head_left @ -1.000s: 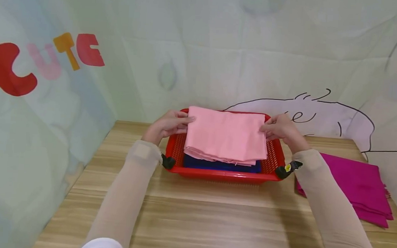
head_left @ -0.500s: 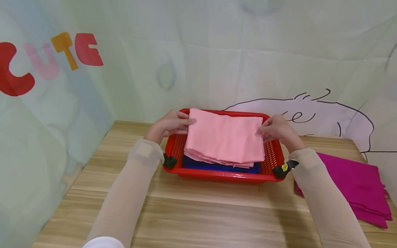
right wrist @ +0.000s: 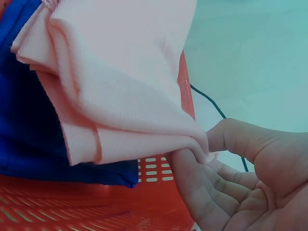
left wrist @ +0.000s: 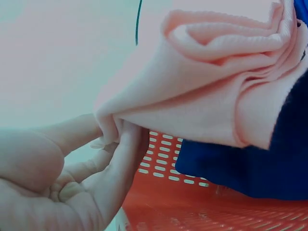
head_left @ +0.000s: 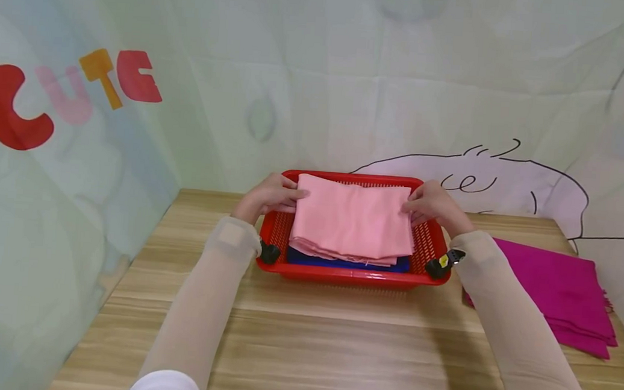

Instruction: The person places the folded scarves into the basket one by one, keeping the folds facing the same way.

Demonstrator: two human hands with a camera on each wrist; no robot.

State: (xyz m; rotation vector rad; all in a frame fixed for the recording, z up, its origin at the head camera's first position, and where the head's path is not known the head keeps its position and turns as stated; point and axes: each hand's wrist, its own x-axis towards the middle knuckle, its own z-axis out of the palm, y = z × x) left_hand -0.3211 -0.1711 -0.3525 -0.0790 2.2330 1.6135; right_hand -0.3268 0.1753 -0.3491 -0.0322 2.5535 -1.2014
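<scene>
A folded pink cloth (head_left: 352,219) lies over a folded dark blue cloth (head_left: 348,262) in a red plastic basket (head_left: 347,275). My left hand (head_left: 273,195) pinches the pink cloth's far left corner between thumb and fingers. On the other side, my right hand (head_left: 433,206) pinches its far right corner. In the left wrist view the pink layers (left wrist: 192,91) bunch at the fingertips, above the blue cloth (left wrist: 240,166). The right wrist view has the pink cloth (right wrist: 130,96) drawn out toward the thumb. Much of the blue cloth is hidden beneath the pink one.
A folded magenta cloth (head_left: 560,291) lies on the wooden table (head_left: 355,355) to the right, partly behind the right forearm. A printed fabric backdrop (head_left: 319,99) rises behind the basket and along the left side.
The pink cloth has come down a little into the basket, baring more of the far rim. Both hands keep their pinch, and the right hand has shifted slightly left.
</scene>
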